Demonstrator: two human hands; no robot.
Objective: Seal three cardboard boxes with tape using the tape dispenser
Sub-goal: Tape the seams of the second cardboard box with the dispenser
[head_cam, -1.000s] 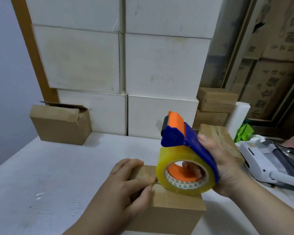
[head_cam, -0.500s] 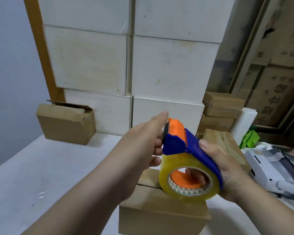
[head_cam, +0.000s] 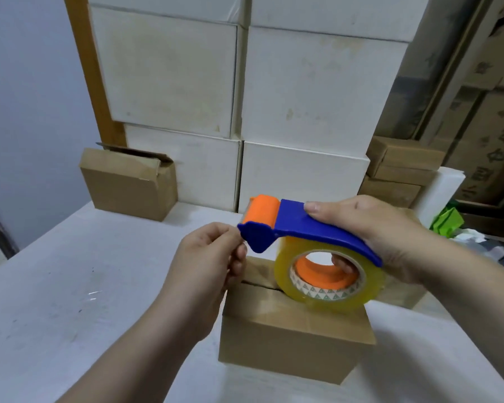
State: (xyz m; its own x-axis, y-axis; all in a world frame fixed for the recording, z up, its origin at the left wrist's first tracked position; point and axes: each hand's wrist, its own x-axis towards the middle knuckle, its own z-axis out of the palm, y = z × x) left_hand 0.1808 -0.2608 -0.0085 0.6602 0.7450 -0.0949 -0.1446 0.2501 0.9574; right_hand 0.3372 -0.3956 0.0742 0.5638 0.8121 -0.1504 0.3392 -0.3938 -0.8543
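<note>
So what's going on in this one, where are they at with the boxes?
A person is getting ready to tape the small cardboard box in front of them on the white table. The right hand holds the blue and orange tape dispenser just above the box, while the left hand pinches at its front end, apparently for the tape's end. The box's top seam looks untaped. Another box sits open at the back left.

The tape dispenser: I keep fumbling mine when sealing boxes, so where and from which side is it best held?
Grip the tape dispenser by its curved blue handle, from above and behind, as the right hand does: palm over the arch, fingers through the roll's core. That leaves the orange front end free for the left hand.
</note>
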